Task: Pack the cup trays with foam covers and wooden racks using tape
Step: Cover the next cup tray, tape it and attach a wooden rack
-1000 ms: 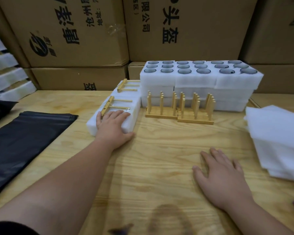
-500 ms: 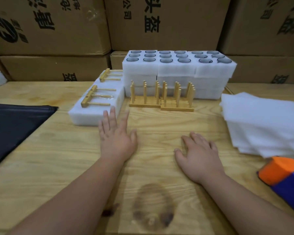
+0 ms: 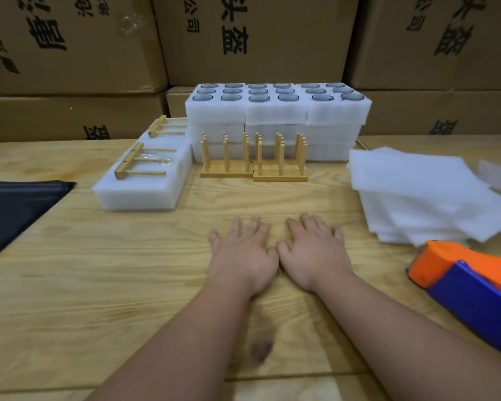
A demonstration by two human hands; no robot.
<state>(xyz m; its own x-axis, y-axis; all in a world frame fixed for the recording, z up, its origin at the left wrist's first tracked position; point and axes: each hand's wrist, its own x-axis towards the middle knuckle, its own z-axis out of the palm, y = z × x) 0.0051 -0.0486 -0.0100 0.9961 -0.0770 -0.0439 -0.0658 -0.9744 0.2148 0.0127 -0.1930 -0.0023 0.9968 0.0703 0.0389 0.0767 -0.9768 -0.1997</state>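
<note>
1. Resting flat on the wooden table (image 3: 99, 285), your left hand (image 3: 245, 256) and right hand (image 3: 311, 253) lie side by side, palms down, thumbs touching.
2. Your fingers on both hands are straight and slightly spread, released, grasping nothing.
3. Ahead of your fingertips, well apart from them, two wooden racks (image 3: 253, 157) stand upright with their pegs pointing up, their bases touching each other.
4. Just behind those racks sits the stack of white foam cup trays (image 3: 278, 114), the top layer showing glass cups (image 3: 258, 98) sunk in round holes.
5. Ahead and to the left of your left fingers lies a packed foam block (image 3: 141, 183) with a flat wooden rack (image 3: 142, 162) taped on top; a second block (image 3: 168, 131) like it sits just behind, touching the tray stack.
6. To the right of your right fingers, a loose pile of white foam covers (image 3: 425, 195) lies fanned out on the table.
7. Nearer you than that pile, right of your right wrist, an orange and blue tape dispenser (image 3: 469, 290) rests on the table, partly cut off by the frame edge.
8. Far to the left of your left hand, a black bag (image 3: 15, 209) lies flat.
9. Cardboard boxes (image 3: 258, 39) with printed characters are stacked behind everything.
</note>
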